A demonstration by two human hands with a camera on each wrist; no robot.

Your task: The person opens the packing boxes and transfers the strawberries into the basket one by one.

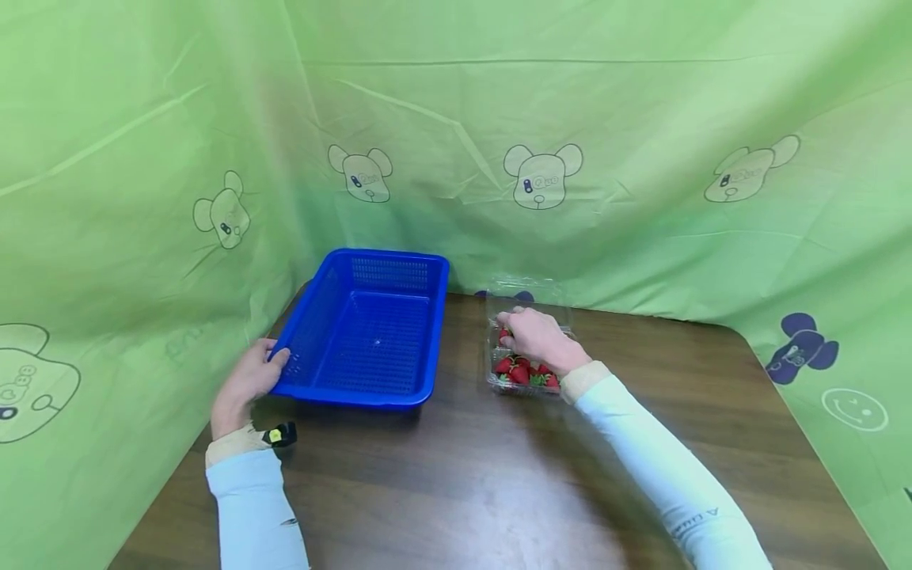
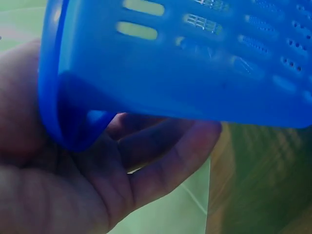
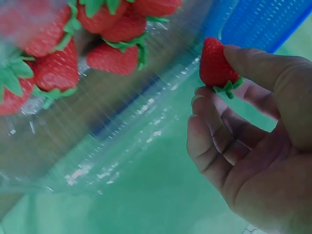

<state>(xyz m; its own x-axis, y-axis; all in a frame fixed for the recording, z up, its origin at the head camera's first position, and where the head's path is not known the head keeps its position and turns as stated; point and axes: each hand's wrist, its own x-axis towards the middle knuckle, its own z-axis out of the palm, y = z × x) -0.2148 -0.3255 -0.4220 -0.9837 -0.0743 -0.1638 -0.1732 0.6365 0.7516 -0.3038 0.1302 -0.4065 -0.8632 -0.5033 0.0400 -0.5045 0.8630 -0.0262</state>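
Note:
My left hand (image 1: 251, 374) grips the near left corner of a blue plastic basket (image 1: 431, 372). In the left wrist view the thumb side lies over the basket's rim (image 2: 50, 97) and the fingers (image 2: 170, 158) curl beneath it. Over a clear plastic box (image 1: 493, 378), my right hand (image 1: 536, 336) pinches a strawberry (image 3: 214, 63) between thumb and fingertips, its green leaves toward the palm. Several more strawberries (image 1: 522, 370) lie in the near part of the box, also seen as loose red strawberries (image 3: 113, 59) in the right wrist view.
The clear box's lid (image 1: 527, 294) stands raised at its back. Basket and box sit on a brown wooden table (image 1: 484, 483), the basket to the left. A green printed curtain (image 1: 456, 119) hangs close behind them and along both sides. A dark wrist strap (image 1: 283, 434) shows by my left wrist.

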